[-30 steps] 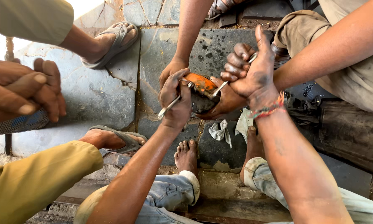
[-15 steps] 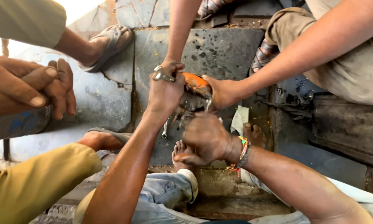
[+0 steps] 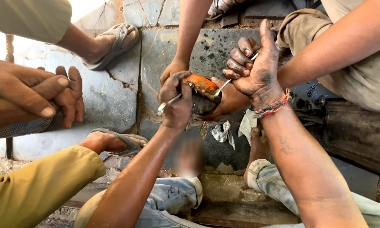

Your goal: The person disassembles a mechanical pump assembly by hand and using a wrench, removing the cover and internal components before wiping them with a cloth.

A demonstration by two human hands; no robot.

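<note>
An orange and black greasy metal part (image 3: 204, 90) is held up over the stone floor. My left hand (image 3: 177, 101) is closed around a silvery metal tool (image 3: 168, 104) and presses against the part's left side. My right hand (image 3: 257, 69), with a woven thread band at the wrist, grips a thin metal rod (image 3: 223, 86) whose tip touches the part's right side. Another person's hand (image 3: 173, 69) reaches down from the top to the part. A second person's hand (image 3: 223, 103) supports it from the right, underneath.
My bare feet (image 3: 259, 143) and jeans show below, with crumpled rags (image 3: 223, 133) on the oil-stained slab (image 3: 114, 101). Clasped hands (image 3: 33, 97) of a bystander sit at left. Sandalled feet (image 3: 114, 38) stand at upper left and lower left (image 3: 114, 141).
My right hand has risen from low near my foot back up to the part's right side, holding the thin rod. My left hand has shifted slightly lower against the part.
</note>
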